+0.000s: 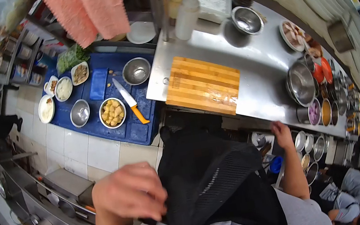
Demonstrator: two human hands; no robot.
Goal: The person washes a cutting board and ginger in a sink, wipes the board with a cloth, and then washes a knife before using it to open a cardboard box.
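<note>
My left hand (131, 191), smeared by motion, hovers beside my black apron (208, 174) with its fingers bent downward. Whether anything is in it I cannot make out. At the front edge of the steel counter (260, 85) is my right hand (281, 134), loosely bent, with nothing visible in its fingers. A striped wooden cutting board (204, 85) lies on the counter in front of me, with a wet, shiny patch near its right corner. To the left, a knife with an orange handle (139, 114) rests on a blue surface (101, 63), next to a bowl of yellowish chunks (113, 113).
Two steel bowls (137, 71) (80, 113) and small dishes of chopped food (63, 89) share the blue surface. A squeeze bottle (187, 18) stands at the counter's back. Pots and a large steel bowl (301, 84) crowd the right. A person (344, 195) is at lower right.
</note>
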